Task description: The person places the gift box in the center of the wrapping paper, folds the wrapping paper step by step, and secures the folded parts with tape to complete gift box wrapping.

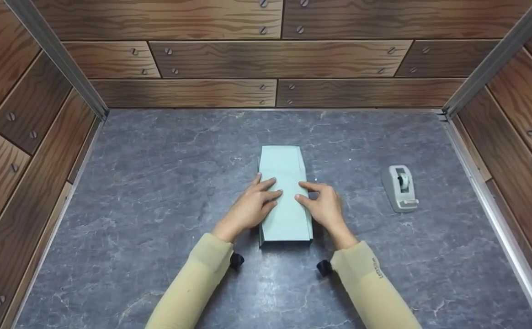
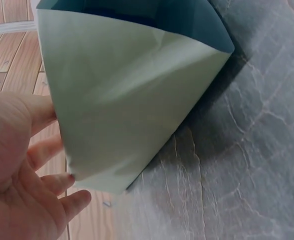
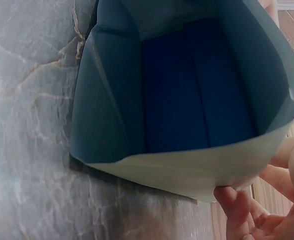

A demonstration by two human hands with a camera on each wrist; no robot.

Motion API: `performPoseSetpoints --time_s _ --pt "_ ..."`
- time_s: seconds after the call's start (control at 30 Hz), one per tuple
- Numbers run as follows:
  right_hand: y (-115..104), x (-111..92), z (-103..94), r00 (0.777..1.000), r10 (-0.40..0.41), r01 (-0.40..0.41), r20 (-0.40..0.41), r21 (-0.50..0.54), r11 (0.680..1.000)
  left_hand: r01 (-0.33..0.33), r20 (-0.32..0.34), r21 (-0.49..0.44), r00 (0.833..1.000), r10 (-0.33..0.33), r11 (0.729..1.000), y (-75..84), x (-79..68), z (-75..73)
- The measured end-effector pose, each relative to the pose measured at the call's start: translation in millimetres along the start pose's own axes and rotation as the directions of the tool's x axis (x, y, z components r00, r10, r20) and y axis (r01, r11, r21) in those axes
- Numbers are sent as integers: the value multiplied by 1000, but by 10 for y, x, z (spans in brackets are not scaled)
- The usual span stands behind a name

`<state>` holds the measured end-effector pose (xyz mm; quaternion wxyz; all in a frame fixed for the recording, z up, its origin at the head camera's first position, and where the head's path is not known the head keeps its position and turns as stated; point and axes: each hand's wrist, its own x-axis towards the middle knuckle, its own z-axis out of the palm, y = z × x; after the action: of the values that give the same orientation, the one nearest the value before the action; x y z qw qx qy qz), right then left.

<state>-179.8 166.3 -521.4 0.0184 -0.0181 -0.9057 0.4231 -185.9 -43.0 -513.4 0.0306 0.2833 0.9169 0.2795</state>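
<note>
A long pale green paper wrapping [image 1: 286, 214] lies on the grey table in the head view, its near end not folded over. Through that end, the right wrist view shows a blue box [image 3: 197, 90] deep inside the paper [image 3: 207, 170]. My left hand [image 1: 250, 205] rests on the paper's left side and top with fingers spread. On the opposite side, my right hand [image 1: 325, 203] touches the top near the right edge with thumb and forefinger. In the left wrist view, fingers [image 2: 52, 147] of the left hand lie along the paper's side [image 2: 117, 100].
A grey tape dispenser [image 1: 401, 189] with a roll in it stands to the right of the wrapping. Wood-patterned walls [image 1: 266, 59] enclose the marble-patterned table [image 1: 165, 160] at the back and both sides. Metal rails [image 1: 494, 201] run along the sides.
</note>
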Motion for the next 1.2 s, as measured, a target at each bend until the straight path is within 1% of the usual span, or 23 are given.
performPoseSetpoints --time_s 0.2,0.4,0.5,0.73,0.93,1.07,1.2 --pt "16 7 -31 1000 23 -23 17 12 1000 -26 12 10 1000 26 1000 2 17 -3" --pt "23 8 -30 999 35 -35 24 15 999 -9 29 31 1000 8 999 2 23 -4" --pt "28 11 -28 999 39 -40 28 20 999 -5 27 56 1000 3 998 8 31 4" --pt "40 7 -32 999 29 -30 26 30 999 -21 -14 115 1000 23 993 13 37 48" --pt "56 0 -29 1000 12 -13 12 52 999 -22 -16 149 1000 25 989 25 49 58" --pt "68 -8 -16 1000 -10 10 -1 83 997 -7 -10 162 1000 8 987 42 45 45" --pt "85 -20 -5 999 -35 33 16 121 992 15 -9 164 1000 -14 986 56 38 39"
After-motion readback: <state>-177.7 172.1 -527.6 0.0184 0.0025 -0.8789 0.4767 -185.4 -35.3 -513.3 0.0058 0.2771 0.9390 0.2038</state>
